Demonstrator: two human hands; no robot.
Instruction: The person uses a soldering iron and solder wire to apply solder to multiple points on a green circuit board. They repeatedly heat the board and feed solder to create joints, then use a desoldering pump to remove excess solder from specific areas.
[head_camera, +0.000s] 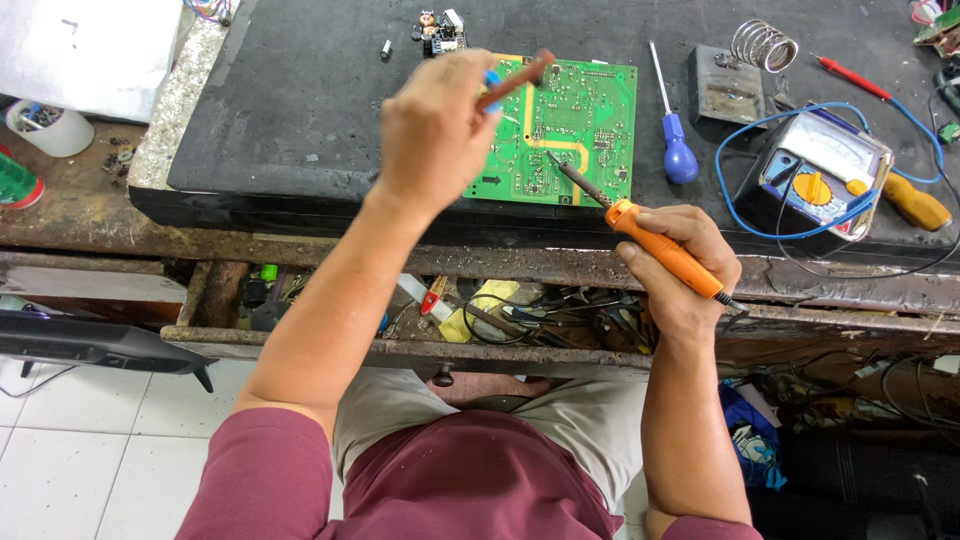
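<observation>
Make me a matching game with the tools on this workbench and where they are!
Things:
1. soldering iron
2. blue-handled screwdriver
3. coiled metal stand
4. analog multimeter

Places:
A. far edge of the mat, on a metal block
B. in the right hand, tip on the green circuit board
C. wrapped in a blue wire
D. lying just right of the board

Pairs: 1-B, 2-D, 3-A, 4-C

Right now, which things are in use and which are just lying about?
In use:
orange-handled soldering iron in right hand
green circuit board
brown stick tool in left hand

Lying about:
blue-handled screwdriver
analogue multimeter
coiled metal iron stand
</observation>
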